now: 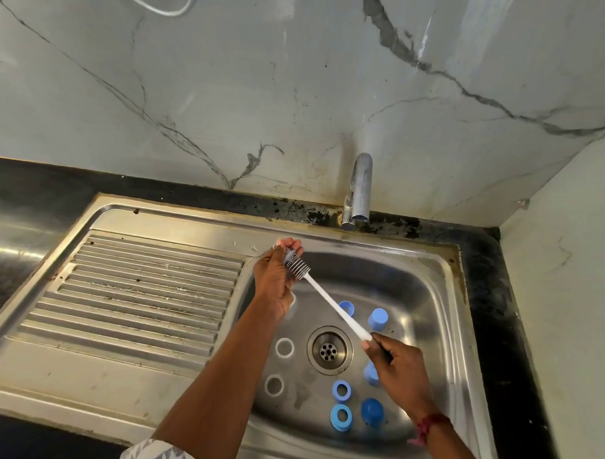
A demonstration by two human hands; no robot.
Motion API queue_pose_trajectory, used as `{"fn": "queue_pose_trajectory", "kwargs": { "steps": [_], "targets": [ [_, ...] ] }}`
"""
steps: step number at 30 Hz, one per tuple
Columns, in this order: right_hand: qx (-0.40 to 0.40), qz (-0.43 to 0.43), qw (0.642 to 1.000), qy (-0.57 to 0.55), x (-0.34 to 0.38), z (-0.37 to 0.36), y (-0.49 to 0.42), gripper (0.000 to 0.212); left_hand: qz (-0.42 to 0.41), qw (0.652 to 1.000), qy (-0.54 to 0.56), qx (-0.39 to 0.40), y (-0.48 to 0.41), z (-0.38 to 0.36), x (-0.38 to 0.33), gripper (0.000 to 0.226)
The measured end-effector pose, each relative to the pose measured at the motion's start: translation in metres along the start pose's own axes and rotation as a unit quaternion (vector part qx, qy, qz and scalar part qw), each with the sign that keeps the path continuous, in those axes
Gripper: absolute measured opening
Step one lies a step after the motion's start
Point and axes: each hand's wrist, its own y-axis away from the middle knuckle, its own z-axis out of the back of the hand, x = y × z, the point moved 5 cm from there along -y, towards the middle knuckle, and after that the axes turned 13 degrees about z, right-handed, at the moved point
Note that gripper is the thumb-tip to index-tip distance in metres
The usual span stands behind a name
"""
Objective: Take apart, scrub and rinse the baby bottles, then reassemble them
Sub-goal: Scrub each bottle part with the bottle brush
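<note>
My left hand [275, 280] is raised over the sink's left rim. Its fingers curl round a small clear piece [277, 245], seemingly a teat, held against the grey bristle head [298, 265] of a bottle brush. My right hand [401, 368] grips the lower end of the brush's white handle [336, 307], which slants across the basin. On the basin floor stand two clear bottles [284, 348] [274, 385] with open mouths up. Blue screw rings [341, 391] [341, 416] [347, 308] and blue caps [377, 317] [372, 411] lie around them. Another cap [371, 373] is partly hidden under my right hand.
The steel sink [439, 302] has a drain [329, 350] in its middle and a ribbed draining board [137, 292] on the left. A chrome tap [359, 193] stands at the back, with no water running. Black counter borders the sink, with a marble wall behind and to the right.
</note>
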Motion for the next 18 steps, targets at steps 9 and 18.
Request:
{"fn": "queue_pose_trajectory", "kwargs": {
  "steps": [9, 18],
  "targets": [
    [-0.045, 0.009, 0.993, 0.105, -0.007, 0.011, 0.008, 0.014, -0.040, 0.994, -0.069, -0.077, -0.002, 0.022, -0.028, 0.021],
    [-0.051, -0.035, 0.997, 0.052, -0.004, 0.020, 0.010, 0.011, 0.020, 0.976, -0.213, -0.043, 0.003, 0.025, -0.003, 0.043]
  ]
}}
